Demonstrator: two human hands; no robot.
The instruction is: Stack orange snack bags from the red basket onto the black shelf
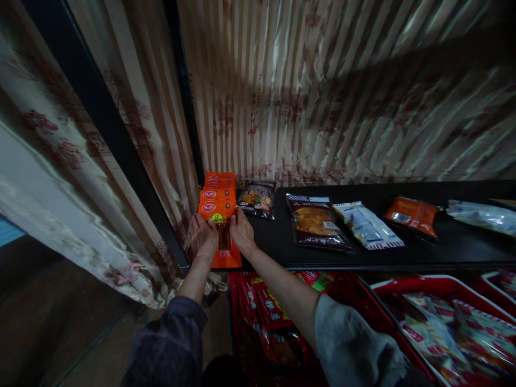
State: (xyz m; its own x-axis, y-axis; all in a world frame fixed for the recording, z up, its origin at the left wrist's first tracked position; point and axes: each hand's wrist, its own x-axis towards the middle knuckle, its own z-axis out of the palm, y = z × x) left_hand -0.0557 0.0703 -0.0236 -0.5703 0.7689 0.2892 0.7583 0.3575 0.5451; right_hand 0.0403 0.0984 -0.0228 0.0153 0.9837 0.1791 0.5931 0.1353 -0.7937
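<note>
Several orange snack packets (217,206) stand in an overlapping row at the left end of a black shelf (266,236). The front one has a clear window showing brown food and a yellow round label. My left hand (205,235) is closed on its left edge, slightly blurred. Along the opposite edge, my right hand (242,231) is closed too, thumb on the front and the other fingers partly hidden behind. Just right of that hand lies a dark packet of potato slices (258,199).
Farther right on the shelf lie a brown-edged snack bag (316,221), a white packet (368,224), an orange bag (413,216) and a pale bag (481,215). Red crates (355,306) of packets stand below. A black post (108,140) and curtains (322,97) border the shelf.
</note>
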